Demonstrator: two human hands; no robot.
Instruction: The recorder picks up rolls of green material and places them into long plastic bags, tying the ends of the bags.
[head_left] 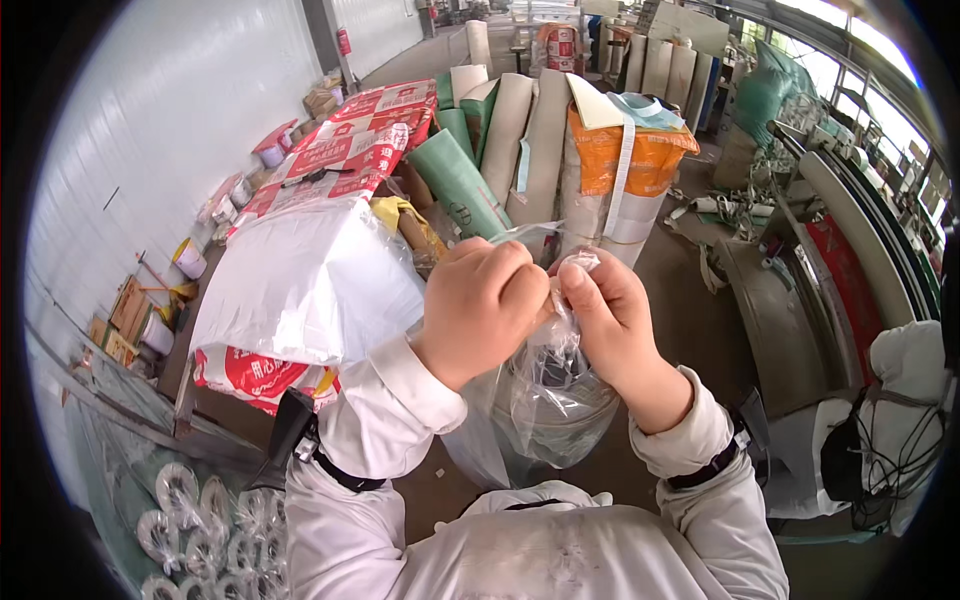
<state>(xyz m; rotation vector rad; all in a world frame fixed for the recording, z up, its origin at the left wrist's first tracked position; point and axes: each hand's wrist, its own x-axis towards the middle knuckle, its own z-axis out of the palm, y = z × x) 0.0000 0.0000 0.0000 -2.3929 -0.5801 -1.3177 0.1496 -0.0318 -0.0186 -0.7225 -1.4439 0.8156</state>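
A clear plastic bag (566, 415) hangs in front of my body, with a pale, rounded coil-like item inside that is partly hidden by glare. My right hand (618, 325) is closed around the bag's gathered neck, the thumb pressed on the bunched plastic at the top. Close beside it, my left hand (487, 305) is curled into a fist on the bag's plastic near the neck. A thin clear piece of film sticks up above the fist. What lies inside the left fingers is mostly hidden.
To the left, a table carries red-and-white printed sheeting (345, 150) and white plastic film (300, 285). Upright rolls (508, 135) and an orange-wrapped bundle (625, 160) stand ahead. Several wrapped rings (178, 490) lie lower left. A machine with long rollers (865, 240) is at right.
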